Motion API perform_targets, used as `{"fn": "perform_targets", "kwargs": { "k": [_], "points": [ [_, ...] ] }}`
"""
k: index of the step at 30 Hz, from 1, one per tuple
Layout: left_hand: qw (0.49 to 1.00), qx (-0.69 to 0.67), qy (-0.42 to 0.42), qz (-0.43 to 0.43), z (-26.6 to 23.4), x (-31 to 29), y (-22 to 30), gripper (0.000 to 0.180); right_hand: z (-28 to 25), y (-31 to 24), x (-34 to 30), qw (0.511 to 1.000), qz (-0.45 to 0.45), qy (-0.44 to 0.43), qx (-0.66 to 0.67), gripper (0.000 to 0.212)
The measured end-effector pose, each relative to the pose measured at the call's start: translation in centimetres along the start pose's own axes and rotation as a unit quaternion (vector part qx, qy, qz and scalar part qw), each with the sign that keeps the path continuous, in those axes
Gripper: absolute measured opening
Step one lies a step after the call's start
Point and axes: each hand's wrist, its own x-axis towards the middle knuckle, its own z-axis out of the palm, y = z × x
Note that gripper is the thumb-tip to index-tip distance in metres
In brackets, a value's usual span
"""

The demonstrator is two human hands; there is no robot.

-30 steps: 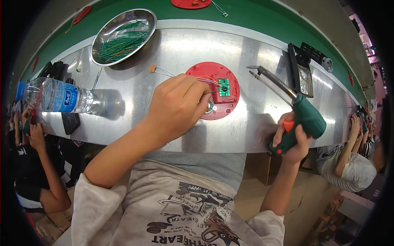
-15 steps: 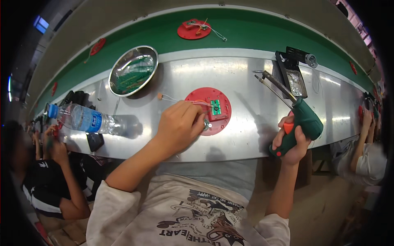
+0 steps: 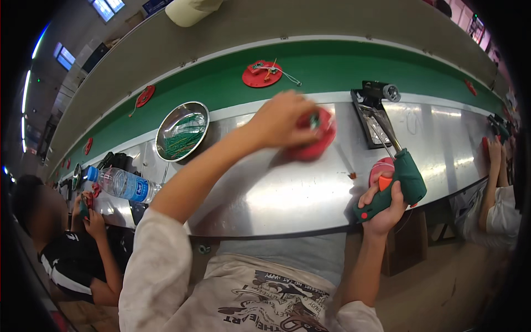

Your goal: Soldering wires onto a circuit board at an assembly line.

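My left hand (image 3: 285, 122) reaches forward over the metal table, its fingers closed on the edge of a red disc (image 3: 322, 145). Motion smears the disc; a greenish patch shows on it by the fingertips. In my right hand (image 3: 387, 210) is a dark green soldering gun (image 3: 409, 174) with an orange trigger, gripped by its handle. Its metal tip points up and away, over a black stand. A second red disc (image 3: 381, 166) lies on the table, partly hidden behind the soldering gun.
A steel bowl (image 3: 206, 133) of green wires and a water bottle (image 3: 119, 183) stand at left. The black stand (image 3: 362, 113) with a tray is at far right. Another red disc with wires (image 3: 261, 74) rests on the green strip (image 3: 332, 66). People work at both sides.
My left hand has lifted the red disc off the table and moved it away from me and to the right. The view has shifted; the right hand keeps hold of the soldering gun.
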Motion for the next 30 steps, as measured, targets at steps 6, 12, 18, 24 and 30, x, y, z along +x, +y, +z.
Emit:
{"fn": "perform_targets", "kwargs": {
  "k": [6,12,18,24,30],
  "points": [
    [0.928,0.262,-0.021,-0.263,3.2,11.2,-7.2,0.056,-0.5,0.6,0.0,0.999,-0.009,0.038,0.036,0.037],
    [0.794,0.166,-0.022,-0.584,2.3,10.4,-14.2,0.082,0.4,0.2,0.2,0.998,-0.012,0.049,0.028,0.036],
    [0.839,0.13,-0.052,-0.525,0.3,8.9,-15.3,0.063,-0.2,0.1,0.2,0.999,-0.003,0.045,0.029,0.036],
    [0.84,0.134,-0.041,-0.524,-1.9,5.3,-19.6,0.043,-0.4,0.4,0.5,0.999,-0.004,0.029,0.022,0.037],
    [0.779,0.065,-0.148,-0.605,-4.7,6.1,-15.0,0.04,-0.8,0.2,0.3,0.999,0.014,0.04,0.034,0.038]
  ]
}}
